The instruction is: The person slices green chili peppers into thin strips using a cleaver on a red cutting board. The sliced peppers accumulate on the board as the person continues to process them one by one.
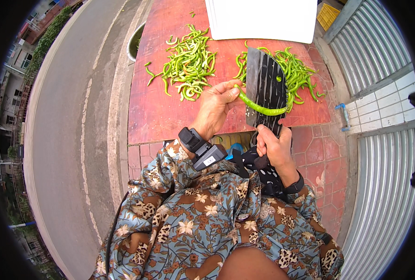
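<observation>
One long green chilli pepper [261, 109] is pinched at its end between the thumb and fingers of my left hand [218, 99]. It curves across the face of a black cleaver [267, 75], whose handle my right hand [274, 143] grips. The blade points away from me above the near part of a red wooden table [225, 115]; whether its edge touches the pepper cannot be told. A pile of green peppers [190, 63], several split open, lies left of my hands. Behind and right of the cleaver lies another pile of peppers [296, 75], partly hidden by the blade.
A white board or lid [263, 19] covers the table's far right. Past the left edge stands a metal basin [134, 42], beside the road [64, 140]. Corrugated metal shutters [386, 196] and a blue tap [343, 115] are on the right. A yellow crate [328, 16] stands behind.
</observation>
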A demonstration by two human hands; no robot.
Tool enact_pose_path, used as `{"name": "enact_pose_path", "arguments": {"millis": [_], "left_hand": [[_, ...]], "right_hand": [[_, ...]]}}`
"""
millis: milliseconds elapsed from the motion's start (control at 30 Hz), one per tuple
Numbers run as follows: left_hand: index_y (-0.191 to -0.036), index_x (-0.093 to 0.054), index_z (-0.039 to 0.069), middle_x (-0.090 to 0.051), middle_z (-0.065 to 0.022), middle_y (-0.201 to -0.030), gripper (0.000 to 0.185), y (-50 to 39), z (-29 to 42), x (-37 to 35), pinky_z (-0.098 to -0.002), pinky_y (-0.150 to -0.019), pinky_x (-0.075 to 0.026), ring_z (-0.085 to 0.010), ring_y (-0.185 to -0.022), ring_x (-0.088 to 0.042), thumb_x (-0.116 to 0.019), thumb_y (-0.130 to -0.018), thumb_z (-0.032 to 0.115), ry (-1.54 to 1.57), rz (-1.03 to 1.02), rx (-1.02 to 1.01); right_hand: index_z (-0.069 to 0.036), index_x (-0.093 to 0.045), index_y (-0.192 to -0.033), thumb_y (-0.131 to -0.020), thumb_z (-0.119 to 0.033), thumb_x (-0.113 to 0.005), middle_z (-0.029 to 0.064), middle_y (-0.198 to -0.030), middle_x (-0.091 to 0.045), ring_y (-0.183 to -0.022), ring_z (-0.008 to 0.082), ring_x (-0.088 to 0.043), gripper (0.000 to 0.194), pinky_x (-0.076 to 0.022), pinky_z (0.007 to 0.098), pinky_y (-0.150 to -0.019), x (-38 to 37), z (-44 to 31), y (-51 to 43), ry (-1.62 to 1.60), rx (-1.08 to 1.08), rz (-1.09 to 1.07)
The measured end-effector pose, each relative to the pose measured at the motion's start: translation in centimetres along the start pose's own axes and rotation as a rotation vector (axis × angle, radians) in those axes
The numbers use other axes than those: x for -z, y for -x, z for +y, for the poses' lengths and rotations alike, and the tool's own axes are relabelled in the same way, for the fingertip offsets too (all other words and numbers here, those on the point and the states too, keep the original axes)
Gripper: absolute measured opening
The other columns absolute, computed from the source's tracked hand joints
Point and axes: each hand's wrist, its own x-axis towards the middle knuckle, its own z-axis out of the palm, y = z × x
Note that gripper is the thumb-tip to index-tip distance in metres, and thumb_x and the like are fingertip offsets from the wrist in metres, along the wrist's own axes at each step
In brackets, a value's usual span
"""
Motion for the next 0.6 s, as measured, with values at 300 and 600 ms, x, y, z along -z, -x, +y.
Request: {"name": "enact_pose_path", "arguments": {"millis": [300, 600], "left_hand": [[-0.103, -0.054, -0.002, -0.059, -0.0063, -0.098, 0.021, 0.3, -1.5, 0.8, -0.0299, -0.086, -0.041, -0.0154, -0.090, -0.055, -0.053, -0.083, 0.006, 0.074, 0.019, 0.125], [-0.099, -0.052, 0.001, -0.056, -0.0060, -0.099, 0.016, -0.2, -2.5, 4.5, -0.0329, -0.087, -0.043, -0.0167, -0.091, -0.053, -0.050, -0.083, 0.001, 0.134, -0.032, 0.095]], "right_hand": [[-0.003, -0.044, -0.060, -0.082, -0.013, -0.051, 0.0004, -0.048, -0.044, -0.035, 0.0075, -0.040, 0.025, -0.0304, 0.0226, -0.033, -0.3, 0.5, -1.2, 0.137, -0.029, -0.032], [0.004, -0.059, -0.082, -0.072, -0.011, -0.053, 0.0247, -0.067, -0.057, -0.066, 0.0367, -0.059, 0.019, -0.0457, 0.0412, -0.059, -2.2, 3.0, -5.4, 0.763, 0.322, -0.015]]}}
